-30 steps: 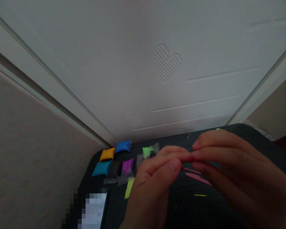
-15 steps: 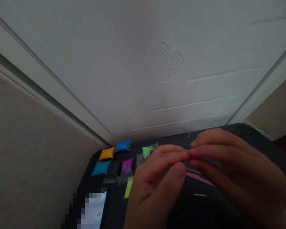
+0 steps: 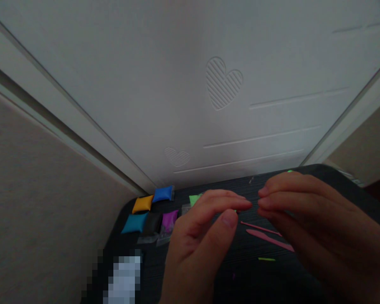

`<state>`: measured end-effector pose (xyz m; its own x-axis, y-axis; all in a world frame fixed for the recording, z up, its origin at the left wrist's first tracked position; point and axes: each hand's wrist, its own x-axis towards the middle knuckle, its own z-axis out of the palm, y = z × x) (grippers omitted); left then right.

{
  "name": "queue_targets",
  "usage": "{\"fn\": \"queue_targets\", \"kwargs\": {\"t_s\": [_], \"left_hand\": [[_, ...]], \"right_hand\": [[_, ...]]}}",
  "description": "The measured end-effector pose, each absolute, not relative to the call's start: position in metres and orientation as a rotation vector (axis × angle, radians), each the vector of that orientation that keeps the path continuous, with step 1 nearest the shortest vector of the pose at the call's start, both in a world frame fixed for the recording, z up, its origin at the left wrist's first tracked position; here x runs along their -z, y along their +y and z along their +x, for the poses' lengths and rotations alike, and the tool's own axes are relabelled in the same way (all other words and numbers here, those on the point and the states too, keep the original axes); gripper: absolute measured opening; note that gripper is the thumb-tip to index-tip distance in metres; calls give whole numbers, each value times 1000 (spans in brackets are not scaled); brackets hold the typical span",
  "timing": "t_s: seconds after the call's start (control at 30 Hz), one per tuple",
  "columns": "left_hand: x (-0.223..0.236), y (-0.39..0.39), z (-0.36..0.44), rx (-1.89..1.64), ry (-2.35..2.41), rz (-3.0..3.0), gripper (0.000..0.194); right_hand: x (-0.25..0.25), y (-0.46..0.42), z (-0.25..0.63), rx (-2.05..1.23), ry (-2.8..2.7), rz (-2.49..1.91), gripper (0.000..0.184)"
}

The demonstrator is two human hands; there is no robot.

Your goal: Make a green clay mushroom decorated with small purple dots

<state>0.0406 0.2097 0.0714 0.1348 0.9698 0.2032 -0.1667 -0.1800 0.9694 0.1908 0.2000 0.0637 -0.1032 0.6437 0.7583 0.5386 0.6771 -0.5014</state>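
My left hand (image 3: 202, 240) is over the table's middle, its fingers stretched forward and the thumb a little below them. I see nothing held in it. A tiny green and dark spot shows past its thumb tip; I cannot tell what it is. Facing it, a small gap away, my right hand (image 3: 323, 228) has its fingers pressed together with the thumb side tucked under. Whatever its fingertips hold, if anything, is hidden. Below and between the hands lie a thin pink modelling tool (image 3: 259, 228) and a pink plastic knife (image 3: 269, 240).
On the dark table (image 3: 183, 274), at the left, lie soft packets: blue (image 3: 162, 194), orange (image 3: 142, 204), teal (image 3: 134, 223), black (image 3: 152, 223), purple (image 3: 169, 220) and light green (image 3: 194, 199). A blurred-out phone-like screen (image 3: 123, 278) is nearer. A yellow-green strip (image 3: 266, 259) lies in front. Behind stands a white door (image 3: 145, 105).
My hands have drawn apart: their fingertips met around a small purple bit before, and now a gap separates them. The right hand moved right, the left slightly left, uncovering more of the pink tools.
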Motion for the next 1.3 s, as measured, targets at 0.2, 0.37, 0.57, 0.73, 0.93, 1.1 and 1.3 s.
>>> {"fn": "queue_targets", "kwargs": {"t_s": [0.2, 0.37, 0.57, 0.73, 0.93, 1.1, 1.3], "left_hand": [[-71, 210, 42, -1306, 904, 1311, 16], [-71, 211, 41, -1295, 895, 1325, 16], [-71, 211, 41, -1297, 883, 1311, 16], [-70, 212, 41, -1280, 878, 1319, 15], [-70, 209, 43, -1294, 887, 1293, 16], [-70, 210, 42, -1282, 897, 1304, 16], [-71, 212, 41, -1255, 892, 1318, 16]], "right_hand": [[-63, 198, 191, -115, -1743, -937, 22], [-64, 199, 191, -140, -1725, -902, 18], [-63, 200, 188, -101, -1698, -924, 21], [-62, 200, 190, -110, -1707, -929, 25], [-64, 200, 193, -97, -1759, -943, 27], [-64, 199, 193, -107, -1760, -944, 24], [-64, 200, 193, -87, -1764, -953, 26]]}}
